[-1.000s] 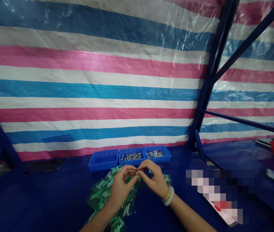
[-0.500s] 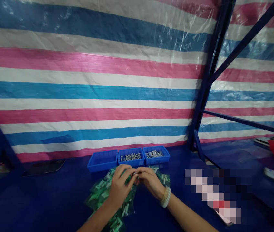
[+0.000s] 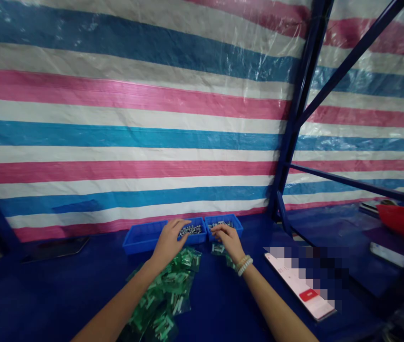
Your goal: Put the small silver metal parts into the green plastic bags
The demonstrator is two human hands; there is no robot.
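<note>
Dim, blue-tinted, soft focus; glare on plastic sheeting (image 3: 259, 52).

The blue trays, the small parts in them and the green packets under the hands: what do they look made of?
The blue trays look like moulded plastic, matt and evenly coloured. The small parts appear metal: silvery-grey with bright glints, too small to tell more. The green packets seem to be thin glossy plastic film, going by their sheen and crumpled edges. The left hand and right hand reach over the trays.

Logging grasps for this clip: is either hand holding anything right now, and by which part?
Cannot be told. The left hand reaches into the middle blue bin, the right hand into the right blue bin; fingertips hidden among small metal parts.
</note>
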